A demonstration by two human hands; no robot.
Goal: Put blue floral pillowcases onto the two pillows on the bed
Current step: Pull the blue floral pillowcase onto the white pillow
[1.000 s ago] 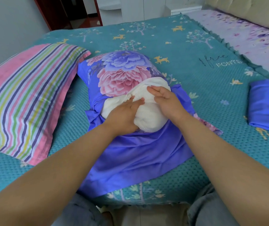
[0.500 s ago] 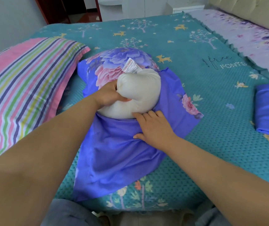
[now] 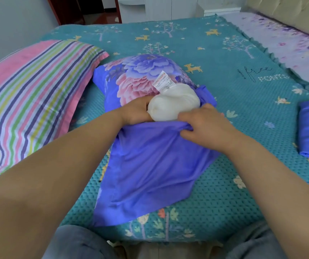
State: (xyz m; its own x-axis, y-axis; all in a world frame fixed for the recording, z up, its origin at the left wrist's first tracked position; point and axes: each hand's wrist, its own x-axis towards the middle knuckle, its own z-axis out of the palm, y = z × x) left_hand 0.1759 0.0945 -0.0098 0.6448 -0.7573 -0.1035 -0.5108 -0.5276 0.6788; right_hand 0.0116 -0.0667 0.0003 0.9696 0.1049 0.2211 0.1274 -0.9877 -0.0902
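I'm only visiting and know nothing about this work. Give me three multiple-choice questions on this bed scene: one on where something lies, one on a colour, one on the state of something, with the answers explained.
1. Where does the striped pillow lie relative to the pillow being covered?
A. On the person's left
B. On the person's right
C. On top of it

2. What colour is the bare end of the pillow sticking out of the floral pillowcase?
A. Red
B. White
C. Black

3. What is the right hand doing?
A. Resting flat on the bedspread
B. Holding a phone
C. Gripping the pillowcase's edge

Answers:
1. A, it lies beyond the left arm, at the picture's left edge.
2. B, the exposed end beside the left hand is white, with a printed tag on it.
3. C, blue fabric bunches under its curled fingers at the opening.
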